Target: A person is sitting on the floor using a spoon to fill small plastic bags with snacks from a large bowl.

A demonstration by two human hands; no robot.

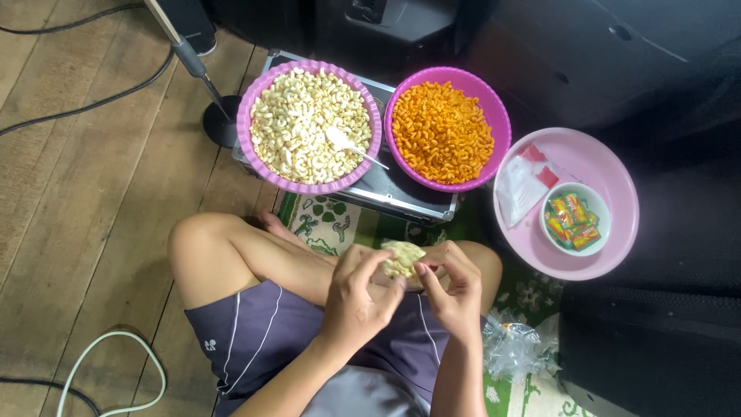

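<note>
A small clear packet (401, 259) of pale snack pieces is held above the lap, between both hands. Left hand (356, 297) fingers are closed on its near edge; right hand (455, 289) fingers are pinched at its top. Fill looks done; the mouth appears not yet sealed. The pale-snack basin (309, 127) and orange-snack basin (448, 127) are both near full, so most stock is unpacked. Empty bags (521, 189) are stacked in the pink basin (610, 232); loose plastic (513, 347) lies by the right knee.
</note>
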